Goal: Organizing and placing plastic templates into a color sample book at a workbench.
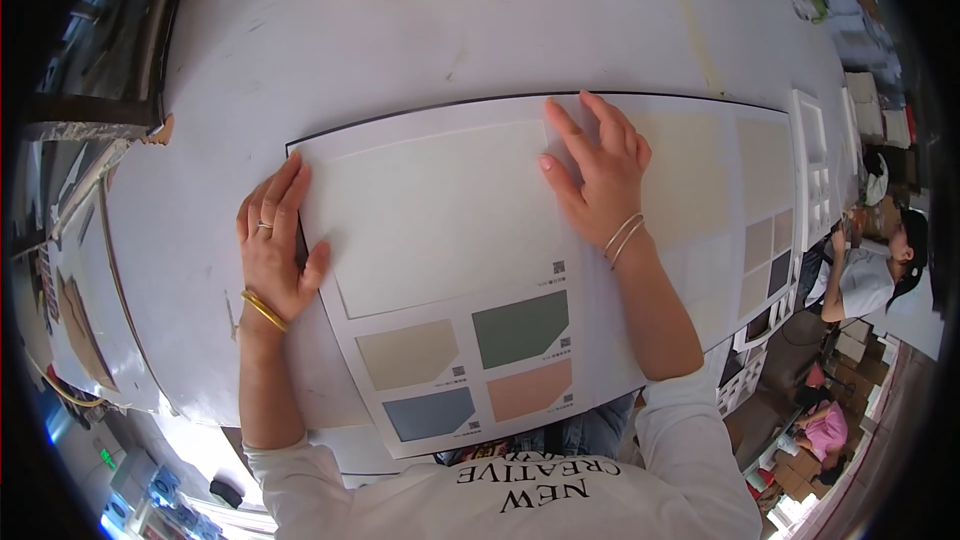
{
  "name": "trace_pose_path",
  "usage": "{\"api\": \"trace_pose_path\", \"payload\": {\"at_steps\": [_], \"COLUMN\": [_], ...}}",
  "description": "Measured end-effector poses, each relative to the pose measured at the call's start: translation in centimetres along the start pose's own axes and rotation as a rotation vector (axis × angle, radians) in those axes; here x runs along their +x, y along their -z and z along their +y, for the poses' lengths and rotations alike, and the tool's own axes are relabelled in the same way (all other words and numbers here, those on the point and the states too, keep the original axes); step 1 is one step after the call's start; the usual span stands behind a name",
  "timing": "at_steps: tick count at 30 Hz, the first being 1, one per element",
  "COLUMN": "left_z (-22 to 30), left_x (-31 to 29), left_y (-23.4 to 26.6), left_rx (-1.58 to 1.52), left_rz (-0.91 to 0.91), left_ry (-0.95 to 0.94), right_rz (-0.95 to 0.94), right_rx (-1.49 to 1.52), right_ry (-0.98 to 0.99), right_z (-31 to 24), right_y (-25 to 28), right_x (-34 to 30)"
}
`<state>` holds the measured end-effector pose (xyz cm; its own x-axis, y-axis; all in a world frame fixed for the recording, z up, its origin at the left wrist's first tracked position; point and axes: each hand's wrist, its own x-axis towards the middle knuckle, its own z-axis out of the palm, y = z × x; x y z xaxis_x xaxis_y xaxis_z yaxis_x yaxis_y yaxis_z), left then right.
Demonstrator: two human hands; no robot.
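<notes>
A large sample book (597,290) lies open before me, its white pages framed by a thin dark edge. The left page carries a big off-white swatch (430,220). Below it are a cream swatch (407,355), a green swatch (520,330), a blue-grey swatch (430,414) and a peach swatch (531,390). My left hand (272,240) rests along the book's left edge, fingers stretched and thumb apart. Near the fold at the far edge, my right hand (605,175) lies spread on the page. Pale swatches (685,175) continue on the right page.
The book lies on a white table (400,30), its near edge close to my body. White panels with cut-out openings (815,175) stand at its right end. A person in a white top (865,282) and another in pink (826,428) are farther right, among cardboard boxes.
</notes>
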<state>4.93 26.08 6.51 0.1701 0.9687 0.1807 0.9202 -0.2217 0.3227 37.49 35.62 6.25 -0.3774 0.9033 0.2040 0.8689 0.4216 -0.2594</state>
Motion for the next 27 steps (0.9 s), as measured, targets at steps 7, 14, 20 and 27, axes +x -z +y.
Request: {"api": "trace_pose_path", "payload": {"at_steps": [7,14,20,27], "left_z": [0.02,-0.13,-0.30,-0.40], "left_x": [-0.31,-0.54,-0.69,-0.62], "left_y": [0.43,0.41,0.45,0.54], "left_rx": [-0.009,-0.037,-0.029,-0.032], "left_rz": [0.015,-0.010,-0.023,-0.021], "left_ry": [-0.002,0.004,0.018,0.010], "right_rz": [0.012,0.038,0.027,0.015], "right_rx": [-0.003,0.002,0.002,-0.018], "right_ry": [0.016,0.060,0.044,0.058], "right_z": [-0.13,-0.03,-0.14,-0.22], "right_y": [-0.26,-0.13,-0.19,-0.09], "right_x": [0.03,-0.07,-0.04,0.09]}}
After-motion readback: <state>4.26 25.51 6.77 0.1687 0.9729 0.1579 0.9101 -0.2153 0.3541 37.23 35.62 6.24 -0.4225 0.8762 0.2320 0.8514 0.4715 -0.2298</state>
